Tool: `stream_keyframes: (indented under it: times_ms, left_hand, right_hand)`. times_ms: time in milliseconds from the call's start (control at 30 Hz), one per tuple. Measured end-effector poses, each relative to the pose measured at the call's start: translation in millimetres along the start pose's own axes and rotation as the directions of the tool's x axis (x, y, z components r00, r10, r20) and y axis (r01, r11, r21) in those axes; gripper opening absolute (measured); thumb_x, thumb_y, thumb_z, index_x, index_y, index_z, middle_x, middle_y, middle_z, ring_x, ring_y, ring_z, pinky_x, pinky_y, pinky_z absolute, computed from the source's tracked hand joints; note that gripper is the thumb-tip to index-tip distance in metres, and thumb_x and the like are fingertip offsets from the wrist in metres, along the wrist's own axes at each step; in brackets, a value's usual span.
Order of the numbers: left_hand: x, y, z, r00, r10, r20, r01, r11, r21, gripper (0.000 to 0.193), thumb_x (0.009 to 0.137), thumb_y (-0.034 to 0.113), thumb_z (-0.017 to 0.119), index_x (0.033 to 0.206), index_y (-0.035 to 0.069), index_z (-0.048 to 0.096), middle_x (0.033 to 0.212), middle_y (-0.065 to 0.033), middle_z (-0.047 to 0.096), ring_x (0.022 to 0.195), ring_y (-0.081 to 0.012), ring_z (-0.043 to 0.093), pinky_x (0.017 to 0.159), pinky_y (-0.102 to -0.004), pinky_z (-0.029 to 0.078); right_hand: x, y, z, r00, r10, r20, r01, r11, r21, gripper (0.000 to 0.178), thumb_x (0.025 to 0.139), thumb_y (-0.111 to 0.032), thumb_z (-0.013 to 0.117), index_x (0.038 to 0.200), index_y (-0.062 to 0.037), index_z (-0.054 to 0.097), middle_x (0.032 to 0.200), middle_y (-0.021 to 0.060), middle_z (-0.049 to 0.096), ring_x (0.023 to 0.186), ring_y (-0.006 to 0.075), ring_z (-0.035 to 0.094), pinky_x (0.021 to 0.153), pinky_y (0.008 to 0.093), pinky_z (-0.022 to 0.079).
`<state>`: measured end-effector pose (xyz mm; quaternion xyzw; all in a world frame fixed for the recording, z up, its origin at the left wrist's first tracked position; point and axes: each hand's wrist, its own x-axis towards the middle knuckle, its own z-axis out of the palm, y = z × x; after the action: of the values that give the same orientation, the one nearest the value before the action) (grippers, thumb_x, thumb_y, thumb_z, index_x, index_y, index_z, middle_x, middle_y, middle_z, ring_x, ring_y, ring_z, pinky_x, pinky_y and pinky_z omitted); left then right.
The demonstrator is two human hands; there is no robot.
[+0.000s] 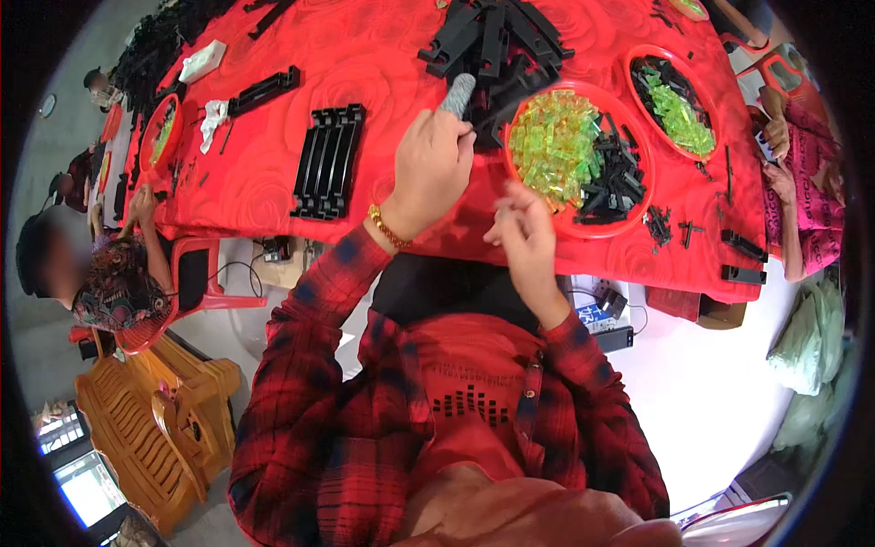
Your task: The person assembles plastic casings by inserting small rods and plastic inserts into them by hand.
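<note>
My left hand [433, 169] reaches over the red-covered table to a pile of black plastic strips [497, 41]. Its index finger, wrapped in a grey cover [458, 94], is stretched out against the pile's near edge, and the other fingers are bent; no piece shows in them. My right hand [529, 232] is slightly blurred beside the near left rim of a red bowl [649, 164], its fingers loosely curled and apart with nothing visible in them. Yellow-green clear pieces [551, 146] fill the bowl's left side, and small black parts [615, 178] its right. Left of my hand lie several black strips side by side [328, 162].
Another bowl [711, 109] of green and black parts stands at the right. Loose black bits [658, 226] lie near the front edge. A longer black piece [264, 91] and a white block [202, 61] are farther left. Other people sit at both sides of the table.
</note>
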<state>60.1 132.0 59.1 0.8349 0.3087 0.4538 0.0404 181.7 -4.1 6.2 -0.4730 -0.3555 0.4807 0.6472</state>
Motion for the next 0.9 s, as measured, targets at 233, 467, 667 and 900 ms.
stream_keyframes:
  times_ms: [233,467,667,900]
  left_hand:
    - [-44.8,48.3,-27.2,0.983,0.109,0.147,-0.108,0.994,-0.013,0.028,0.077,-0.003,0.062,0.105,-0.005,0.061,0.071,-0.0112,0.053,0.066,-0.0283,0.053,0.059,-0.0403,0.042]
    - [-81.6,97.1,-48.7,0.935,-0.320,0.154,0.353,0.889,-0.293,0.048,0.084,0.013,0.073,0.126,-0.002,0.058,0.089,-0.0118,0.061,0.077,-0.0258,0.056,0.068,-0.0359,0.046]
    - [-116.5,98.5,-45.5,0.337,-0.309,0.889,0.844,-0.320,-0.431,0.047,0.106,0.043,0.042,0.129,0.003,0.051,0.104,-0.0052,0.062,0.076,-0.0123,0.060,0.070,-0.0275,0.052]
    - [-128.1,92.4,-45.3,0.340,-0.426,0.838,0.796,-0.344,-0.498,0.048,0.108,0.043,0.037,0.132,0.004,0.049,0.102,-0.0082,0.062,0.077,-0.0124,0.061,0.065,-0.0259,0.051]
  right_hand:
    - [15.1,-38.6,-5.4,0.990,0.102,-0.102,-0.097,0.994,0.049,0.037,0.101,-0.029,0.059,0.121,-0.0004,0.049,0.087,0.0035,0.056,0.064,0.0107,0.058,0.047,0.0223,0.044]
    - [-4.2,-44.1,-13.6,0.982,0.161,-0.098,-0.171,0.980,-0.105,0.032,0.096,-0.031,0.066,0.108,-0.0025,0.059,0.082,0.0014,0.060,0.057,0.0082,0.055,0.045,0.0211,0.041]
    - [-13.2,-37.2,-14.3,0.914,0.382,0.139,-0.356,0.917,-0.179,0.032,0.094,-0.033,0.068,0.100,-0.0040,0.058,0.079,0.0012,0.060,0.057,0.0073,0.056,0.045,0.0208,0.041]
    - [8.2,-43.8,-38.7,0.996,-0.080,-0.043,0.032,0.750,-0.661,0.026,0.102,-0.022,0.055,0.112,-0.0002,0.064,0.090,0.0124,0.065,0.065,0.0200,0.063,0.055,0.0323,0.050]
